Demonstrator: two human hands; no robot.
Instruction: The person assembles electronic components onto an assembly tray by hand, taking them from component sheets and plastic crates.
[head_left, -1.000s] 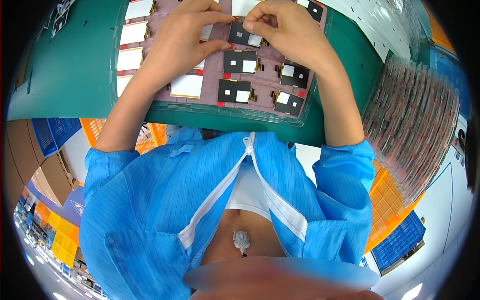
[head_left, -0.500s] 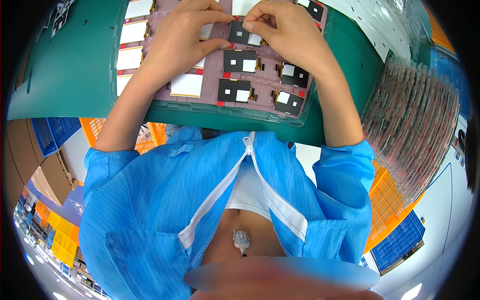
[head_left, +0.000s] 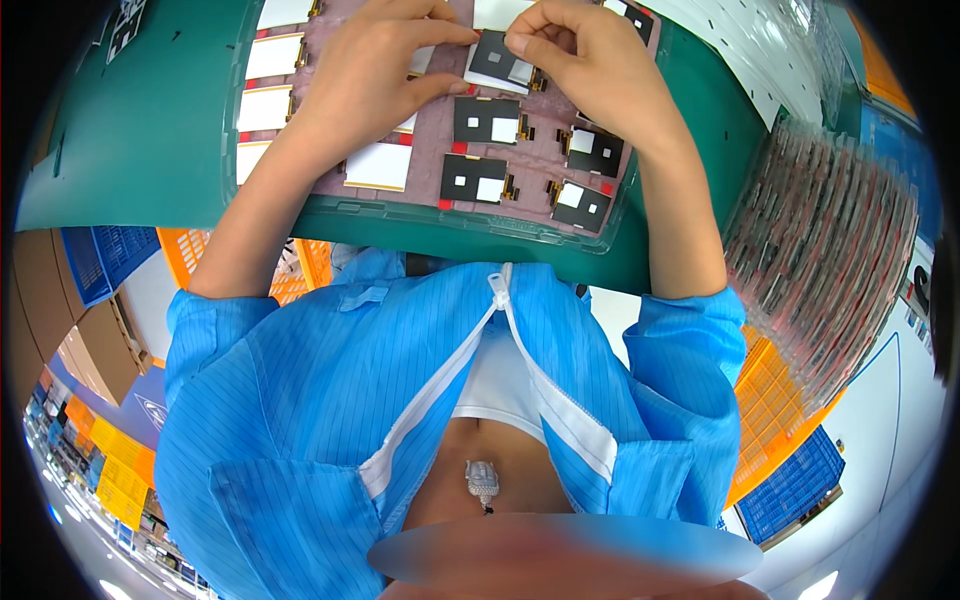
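Note:
My right hand pinches the upper right corner of a thin black sheet with a small pale square in it. The sheet lies slightly askew over a white flat display panel, whose lower edge shows. At the panel's left edge is my left hand, thumb and index finger spread apart, their tips by its left corners. Under both hands is a clear plastic tray with a pinkish lining. Nearer me in the tray lie several panels with black backing, such as one black-backed panel.
White panels line the tray's left side, with red tabs between. The tray rests on a green mat. To the right stands a tall stack of clear trays above an orange crate. A blue crate is lower right.
The black sheet has shifted and turned slightly, so more of the white panel's lower edge shows. My right hand has moved a little to the right. Tray and panels appear slightly farther right.

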